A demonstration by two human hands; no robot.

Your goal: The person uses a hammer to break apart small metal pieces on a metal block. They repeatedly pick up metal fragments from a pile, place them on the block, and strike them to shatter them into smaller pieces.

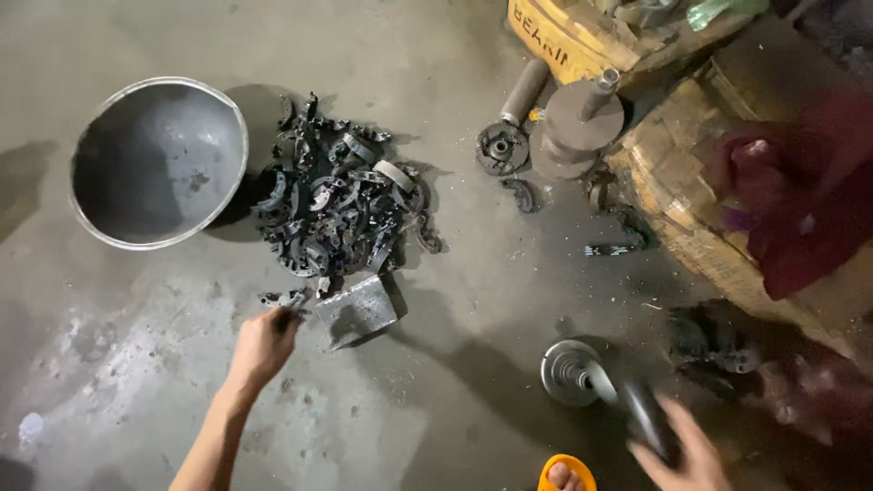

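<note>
Dark tool (pixel 647 416) in right hand (pixel 688 452) blurs beyond recognition.

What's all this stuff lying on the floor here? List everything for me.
metal bowl: one, grey, upper left on the floor
pile of curved metal parts: many, black, right of the bowl
metal block: one, grey, below the pile
round flanged parts: a few, dark grey, top centre
ribbed metal disc: one, silver, lower right
cardboard boxes: several, yellow-brown, upper right
red cloth: one, right edge
orange sandal: one, bottom edge
left hand: touching small black parts
right hand: blurred, holding a dark tool
</note>
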